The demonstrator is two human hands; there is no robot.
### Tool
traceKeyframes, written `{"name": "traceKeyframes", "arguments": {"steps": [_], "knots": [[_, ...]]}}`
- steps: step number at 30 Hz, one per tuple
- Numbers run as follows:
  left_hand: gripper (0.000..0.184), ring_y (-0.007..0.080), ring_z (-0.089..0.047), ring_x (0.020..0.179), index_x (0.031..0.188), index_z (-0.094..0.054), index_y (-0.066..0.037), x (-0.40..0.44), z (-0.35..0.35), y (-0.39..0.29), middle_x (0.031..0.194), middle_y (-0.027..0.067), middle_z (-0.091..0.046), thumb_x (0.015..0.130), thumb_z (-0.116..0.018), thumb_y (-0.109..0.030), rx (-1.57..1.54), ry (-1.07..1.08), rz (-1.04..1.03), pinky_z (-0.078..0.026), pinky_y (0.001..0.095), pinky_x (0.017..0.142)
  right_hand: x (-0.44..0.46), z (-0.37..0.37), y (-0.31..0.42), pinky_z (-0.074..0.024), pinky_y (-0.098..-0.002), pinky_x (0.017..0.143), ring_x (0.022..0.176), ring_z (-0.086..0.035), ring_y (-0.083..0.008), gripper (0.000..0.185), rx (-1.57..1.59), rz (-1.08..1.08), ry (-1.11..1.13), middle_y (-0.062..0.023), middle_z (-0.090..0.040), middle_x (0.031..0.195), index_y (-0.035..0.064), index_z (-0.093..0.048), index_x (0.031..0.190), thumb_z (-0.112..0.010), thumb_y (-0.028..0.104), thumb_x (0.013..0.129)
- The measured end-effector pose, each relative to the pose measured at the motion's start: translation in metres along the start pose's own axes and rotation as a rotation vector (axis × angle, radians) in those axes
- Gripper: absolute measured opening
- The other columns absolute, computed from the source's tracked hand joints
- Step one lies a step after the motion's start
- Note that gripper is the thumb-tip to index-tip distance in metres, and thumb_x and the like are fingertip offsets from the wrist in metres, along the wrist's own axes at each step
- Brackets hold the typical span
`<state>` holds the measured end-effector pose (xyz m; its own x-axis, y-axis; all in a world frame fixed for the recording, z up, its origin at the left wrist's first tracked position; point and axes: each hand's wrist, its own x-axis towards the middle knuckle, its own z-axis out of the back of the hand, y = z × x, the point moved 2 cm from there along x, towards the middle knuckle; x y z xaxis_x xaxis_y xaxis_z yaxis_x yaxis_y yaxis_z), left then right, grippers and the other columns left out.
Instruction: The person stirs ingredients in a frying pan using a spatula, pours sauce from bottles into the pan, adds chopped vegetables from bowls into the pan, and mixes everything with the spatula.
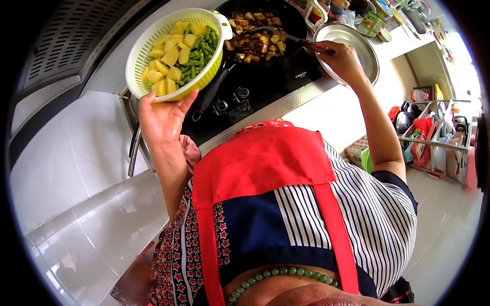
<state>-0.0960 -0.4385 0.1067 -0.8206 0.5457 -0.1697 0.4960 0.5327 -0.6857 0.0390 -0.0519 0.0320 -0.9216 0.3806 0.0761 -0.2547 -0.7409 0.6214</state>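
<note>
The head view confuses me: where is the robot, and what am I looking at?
There is no robot here, just a person with bare hands. The one camera sits on their head, looking forward and down, so their red apron fills the middle.

The left hand holds a colander by its near edge; inside are yellow chunks, probably potato, and cut green beans. The right hand grips a utensil reaching into a dark pan of browned pieces, on a black stove. A metal plate sits beside the pan.
</note>
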Motion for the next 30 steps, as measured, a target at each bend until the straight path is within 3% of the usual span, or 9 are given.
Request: {"name": "traceKeyframes", "arguments": {"steps": [7,16,30], "knots": [[0.070,0.0420,-0.039,0.125,0.140,-0.021,-0.003,-0.001,-0.002,0.002,0.140,0.0191,-0.033,0.080,-0.054,-0.019,0.001,0.003,0.001,-0.044,0.0613,0.094,0.006,-0.013,-0.004,-0.0518,-0.0374,0.074,0.082,-0.065,-0.0282,0.031,-0.057,-0.019,0.006,-0.0112,-0.068,0.088,0.0147,-0.067,0.107,-0.063,0.017,0.077],[0.070,0.0418,-0.039,0.125,0.140,-0.022,-0.004,-0.001,0.000,0.001,0.140,0.0189,-0.033,0.080,-0.054,-0.019,0.009,-0.020,-0.004,-0.044,0.0609,0.094,0.011,-0.003,0.013,-0.0521,-0.0381,0.071,0.081,-0.065,-0.0291,0.032,-0.168,0.023,-0.039,-0.0106,-0.068,0.088,0.0194,-0.067,0.109,-0.062,0.019,0.077],[0.070,0.0420,-0.038,0.125,0.140,-0.022,-0.004,0.001,-0.001,0.003,0.140,0.0184,-0.033,0.080,-0.055,-0.018,-0.011,-0.032,-0.013,-0.044,0.0612,0.094,0.028,-0.001,0.024,-0.0524,-0.0391,0.073,0.085,-0.065,-0.0280,0.030,-0.234,0.121,-0.015,-0.0079,-0.068,0.091,0.0174,-0.067,0.107,-0.058,0.019,0.079]]}}
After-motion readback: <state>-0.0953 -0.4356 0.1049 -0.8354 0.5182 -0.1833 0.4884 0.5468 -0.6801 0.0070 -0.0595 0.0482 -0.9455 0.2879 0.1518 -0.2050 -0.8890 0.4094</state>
